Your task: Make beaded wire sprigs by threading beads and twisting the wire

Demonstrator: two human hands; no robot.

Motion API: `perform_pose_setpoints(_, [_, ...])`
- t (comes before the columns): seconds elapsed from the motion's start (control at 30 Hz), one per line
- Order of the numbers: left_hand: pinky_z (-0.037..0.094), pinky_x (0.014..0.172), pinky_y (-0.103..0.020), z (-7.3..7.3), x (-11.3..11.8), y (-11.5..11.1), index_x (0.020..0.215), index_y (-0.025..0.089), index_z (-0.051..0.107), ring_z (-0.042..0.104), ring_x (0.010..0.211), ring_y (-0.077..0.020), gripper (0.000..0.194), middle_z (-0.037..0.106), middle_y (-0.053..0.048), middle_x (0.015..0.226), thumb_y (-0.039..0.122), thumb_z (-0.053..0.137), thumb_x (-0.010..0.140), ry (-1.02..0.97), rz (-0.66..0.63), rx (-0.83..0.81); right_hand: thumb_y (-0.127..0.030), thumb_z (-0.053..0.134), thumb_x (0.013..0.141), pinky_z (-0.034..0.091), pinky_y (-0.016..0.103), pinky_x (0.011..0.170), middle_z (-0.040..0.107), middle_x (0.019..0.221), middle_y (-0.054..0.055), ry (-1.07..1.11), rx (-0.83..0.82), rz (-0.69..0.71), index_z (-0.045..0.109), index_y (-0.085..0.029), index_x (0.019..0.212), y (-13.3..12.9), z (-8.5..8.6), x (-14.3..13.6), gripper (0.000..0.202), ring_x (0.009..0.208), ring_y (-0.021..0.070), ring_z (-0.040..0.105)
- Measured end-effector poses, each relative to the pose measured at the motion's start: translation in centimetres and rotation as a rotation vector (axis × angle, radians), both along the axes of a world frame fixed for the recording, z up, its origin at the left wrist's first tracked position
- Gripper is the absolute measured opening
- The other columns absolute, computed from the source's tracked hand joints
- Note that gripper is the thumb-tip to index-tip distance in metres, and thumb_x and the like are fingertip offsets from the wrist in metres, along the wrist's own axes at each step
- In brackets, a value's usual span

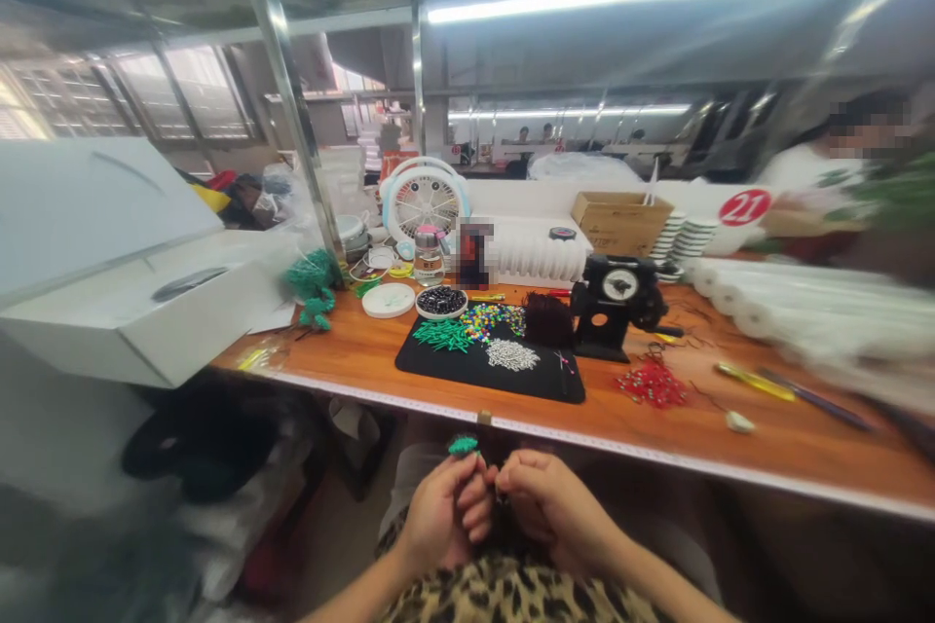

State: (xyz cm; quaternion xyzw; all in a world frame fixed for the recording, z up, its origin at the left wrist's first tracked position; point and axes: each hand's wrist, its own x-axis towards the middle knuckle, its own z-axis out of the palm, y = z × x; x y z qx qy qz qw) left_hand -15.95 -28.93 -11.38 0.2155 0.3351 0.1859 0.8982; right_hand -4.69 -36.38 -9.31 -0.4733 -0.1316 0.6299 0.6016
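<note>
Over my lap, in front of the table edge, my left hand point(451, 506) is closed with a small green cluster point(463, 446) sticking up from between thumb and forefinger. Close beside it my right hand point(544, 501) is closed in a pinch, its fingertips almost meeting the left ones. Whatever the right fingers grip is too small to make out. Beyond my hands lies a black mat point(438, 375) with green tube-like pieces point(443, 335), multicoloured beads point(491, 321) and silvery beads point(512, 355). Dark beads fill a white dish point(441, 315) at its back edge.
A black hand-cranked device point(606, 307) stands right of the mat, near red beaded pieces point(653, 384) and a yellow cutter point(756, 382). An open white box point(168, 311) and green bundles point(311, 282) are left. A fan point(426, 201) stands behind; another person point(818, 170) sits far right.
</note>
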Motion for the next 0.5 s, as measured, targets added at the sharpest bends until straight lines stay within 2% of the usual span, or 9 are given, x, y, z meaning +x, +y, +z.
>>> perform_pose_setpoints(0.17, [0.018,0.030,-0.017,0.3,0.1,0.0,0.066,0.013,0.052,0.026,0.030,-0.0034,0.051,0.031,0.009,0.037,0.041,0.086,0.041,0.028,-0.008,0.031,-0.034,0.071,0.056,0.006,0.018,0.032,0.030,0.039,-0.012,-0.025,0.019,0.020,0.048,-0.018,0.059,0.0,-0.9,0.1,0.029,0.033,0.0034,0.014])
perform_pose_setpoints(0.3, [0.019,0.030,-0.017,0.2,0.1,0.0,0.066,0.014,0.047,0.026,0.030,-0.0037,0.053,0.032,0.010,0.037,0.045,0.084,0.043,0.027,-0.035,0.089,-0.046,0.075,0.057,0.009,0.018,0.034,0.030,0.039,-0.012,-0.097,-0.002,-0.008,0.052,-0.017,0.065,0.0,-1.2,0.2,0.038,0.034,0.0047,0.016])
perform_pose_setpoints(0.37, [0.021,0.030,-0.018,0.2,0.2,-0.1,0.067,0.016,0.045,0.027,0.030,-0.0043,0.055,0.033,0.010,0.037,0.047,0.083,0.044,0.041,-0.052,0.135,-0.050,0.075,0.060,0.020,0.018,0.037,0.043,0.044,-0.006,-0.247,0.031,-0.057,0.056,-0.016,0.065,0.0,-0.9,0.3,0.040,0.039,0.0071,0.030])
perform_pose_setpoints(0.43, [0.022,0.030,-0.018,0.2,0.2,-0.3,0.069,0.017,0.042,0.027,0.029,-0.0048,0.056,0.033,0.010,0.036,0.049,0.082,0.046,0.074,-0.069,0.188,-0.052,0.073,0.065,0.034,0.020,0.047,0.057,0.056,0.001,-0.451,0.084,-0.096,0.061,-0.013,0.064,-0.1,-0.6,0.4,0.040,0.051,0.0124,0.045])
perform_pose_setpoints(0.5, [0.023,0.030,-0.017,0.1,0.3,-0.4,0.071,0.018,0.040,0.029,0.030,-0.0055,0.056,0.034,0.011,0.036,0.051,0.079,0.048,0.110,-0.090,0.242,-0.052,0.072,0.068,0.041,0.025,0.058,0.064,0.064,0.006,-0.568,0.110,-0.084,0.066,-0.013,0.065,-0.2,-0.3,0.6,0.040,0.061,0.0182,0.053])
